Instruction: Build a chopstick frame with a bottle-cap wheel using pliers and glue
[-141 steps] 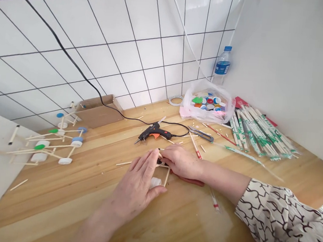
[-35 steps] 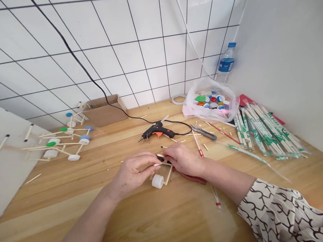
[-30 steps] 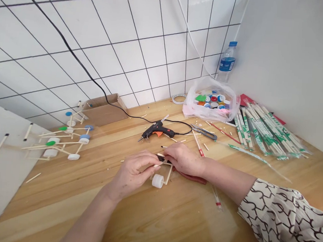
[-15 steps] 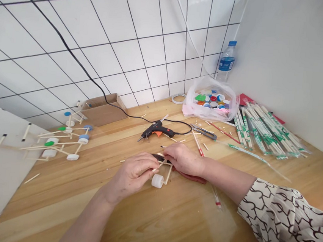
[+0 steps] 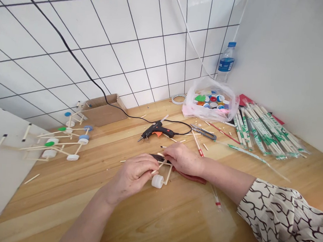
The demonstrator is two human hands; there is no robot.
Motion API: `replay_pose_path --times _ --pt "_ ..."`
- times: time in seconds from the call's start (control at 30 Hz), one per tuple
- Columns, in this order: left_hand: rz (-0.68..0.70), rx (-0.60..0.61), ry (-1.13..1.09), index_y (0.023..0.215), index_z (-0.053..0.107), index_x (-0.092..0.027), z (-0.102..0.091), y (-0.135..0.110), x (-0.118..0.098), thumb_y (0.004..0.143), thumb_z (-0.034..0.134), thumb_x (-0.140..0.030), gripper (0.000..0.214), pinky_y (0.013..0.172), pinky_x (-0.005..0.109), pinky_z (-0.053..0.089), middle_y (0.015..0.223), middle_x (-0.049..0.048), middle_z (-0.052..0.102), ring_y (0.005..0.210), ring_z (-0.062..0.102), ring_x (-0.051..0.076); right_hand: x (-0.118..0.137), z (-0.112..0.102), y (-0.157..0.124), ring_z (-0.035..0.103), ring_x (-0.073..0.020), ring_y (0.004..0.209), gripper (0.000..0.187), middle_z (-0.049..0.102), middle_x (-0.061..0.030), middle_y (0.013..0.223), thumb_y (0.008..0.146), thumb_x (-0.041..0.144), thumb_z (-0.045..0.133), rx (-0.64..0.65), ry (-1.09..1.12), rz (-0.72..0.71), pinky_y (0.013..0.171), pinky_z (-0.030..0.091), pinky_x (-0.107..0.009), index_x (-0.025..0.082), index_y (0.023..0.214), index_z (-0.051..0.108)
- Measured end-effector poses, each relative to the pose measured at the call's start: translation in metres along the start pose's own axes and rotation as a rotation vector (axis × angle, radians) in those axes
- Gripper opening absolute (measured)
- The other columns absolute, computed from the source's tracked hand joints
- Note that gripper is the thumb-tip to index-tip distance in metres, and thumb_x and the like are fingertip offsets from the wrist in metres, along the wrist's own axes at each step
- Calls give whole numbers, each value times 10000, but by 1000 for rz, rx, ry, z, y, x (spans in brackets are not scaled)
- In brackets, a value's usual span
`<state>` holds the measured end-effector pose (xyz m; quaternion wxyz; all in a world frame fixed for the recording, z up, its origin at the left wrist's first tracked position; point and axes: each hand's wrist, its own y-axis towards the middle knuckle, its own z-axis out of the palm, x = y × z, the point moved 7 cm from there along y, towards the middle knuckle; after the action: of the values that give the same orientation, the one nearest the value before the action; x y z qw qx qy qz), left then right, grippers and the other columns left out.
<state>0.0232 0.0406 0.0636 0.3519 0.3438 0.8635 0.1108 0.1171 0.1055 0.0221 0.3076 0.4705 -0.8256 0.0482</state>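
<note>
In the middle of the wooden table (image 5: 169,220) lies a small frame of thin wooden sticks (image 5: 168,173) with a white bottle cap (image 5: 157,181) fixed at its near corner. My left hand (image 5: 132,176) is curled, and its fingertips pinch one stick of the frame just left of the cap. My right hand (image 5: 182,158) is closed on a red-handled cutter (image 5: 190,176), whose dark jaws (image 5: 158,158) sit on the frame's far stick. The cutter's handles run under my right wrist.
A black glue gun (image 5: 156,130) on a black cord lies behind the hands. Scissors (image 5: 204,132), a bag of bottle caps (image 5: 210,101), wrapped chopsticks (image 5: 259,132) and a water bottle (image 5: 226,62) sit at the back right. Finished stick-and-cap models (image 5: 62,143) and a cardboard box (image 5: 101,109) stand at the left.
The left hand, flat over the frame and cap 4.7 s ago, has curled into a pinch on a stick, so the cap shows. In the last second both hands barely moved.
</note>
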Motion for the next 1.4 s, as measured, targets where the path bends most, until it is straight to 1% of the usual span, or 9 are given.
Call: replay_pose_path --times 0.17,0.33,0.47,0.57,0.7,0.77,0.93,1.13,1.4 --pt "8 -2 -6 847 649 -164 -1 2 -2 841 543 -78 137 705 274 540 791 54 689 791 644 158 0 0 0 508 -135 645 211 609 -37 672 856 58 493 -3 -16 9 642 380 -240 135 695 606" --pt "-55 -2 19 858 647 -165 1 -1 3 816 582 -93 105 744 290 532 835 58 694 825 644 169 1 0 1 519 -135 652 211 612 -39 673 856 61 495 12 -35 6 649 384 -236 133 699 616" --pt "-106 10 31 933 642 -176 0 -4 8 779 522 -17 252 829 290 516 940 56 701 913 643 166 1 0 1 526 -138 667 207 622 -46 694 860 66 492 15 -45 14 648 383 -237 129 717 628" --pt "-201 23 17 934 653 -182 -2 -4 15 767 462 -4 310 840 289 513 958 47 705 925 651 165 1 -1 0 528 -141 671 205 630 -51 709 865 76 493 13 -47 18 650 383 -242 128 722 629" --pt "-366 -98 -11 873 672 -178 -12 -2 28 789 541 -119 166 785 282 534 892 41 716 838 670 170 3 -3 0 532 -134 672 192 636 -51 711 874 88 497 18 -41 18 652 379 -238 124 754 642" --pt "-396 -179 -46 865 677 -176 -17 1 31 778 600 -177 116 746 267 544 835 34 716 780 670 163 4 -3 0 532 -130 667 195 636 -51 706 876 88 496 19 -39 16 644 373 -233 121 753 644" --pt "-337 -210 -156 844 708 -183 -14 15 30 726 685 -180 120 708 240 539 791 27 711 738 660 151 4 -2 2 525 -127 643 187 639 -60 706 870 84 505 17 -36 9 621 371 -230 113 748 643" --pt "-257 -174 -179 769 714 -170 -4 21 30 781 650 -157 66 691 246 525 778 49 698 730 649 151 2 -2 1 551 -129 659 172 656 -55 725 862 77 513 5 -15 32 645 391 -230 131 810 667" --pt "-217 -188 -148 761 694 -166 -5 19 32 813 629 -165 83 704 248 523 782 53 688 751 640 153 -13 -35 -4 622 -164 781 200 706 -80 860 833 74 521 -51 -48 173 715 433 -246 142 898 697"
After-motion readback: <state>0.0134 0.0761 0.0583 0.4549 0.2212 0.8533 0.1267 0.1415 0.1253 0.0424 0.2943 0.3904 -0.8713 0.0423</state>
